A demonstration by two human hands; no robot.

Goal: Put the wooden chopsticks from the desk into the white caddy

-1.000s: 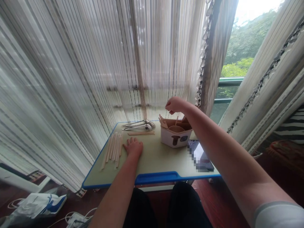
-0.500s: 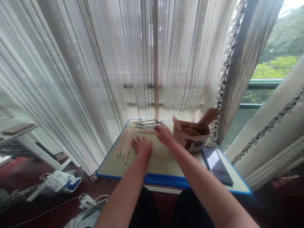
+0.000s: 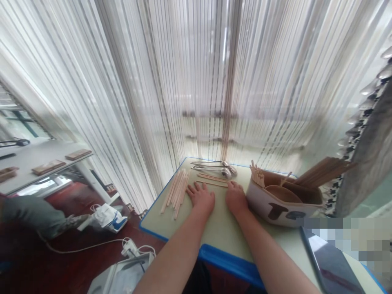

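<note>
I'm watching through a single head-worn camera. It faces forward and down from close above the table [image 3: 214,232], looking over the left hand [image 3: 200,199] and right hand [image 3: 235,200].

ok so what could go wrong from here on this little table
The right hand sits right beside the holder, so a careless move might tip it and spill what's inside. The loose sticks near the left hand lie close to the edge of the table and could perhaps roll off.
</note>
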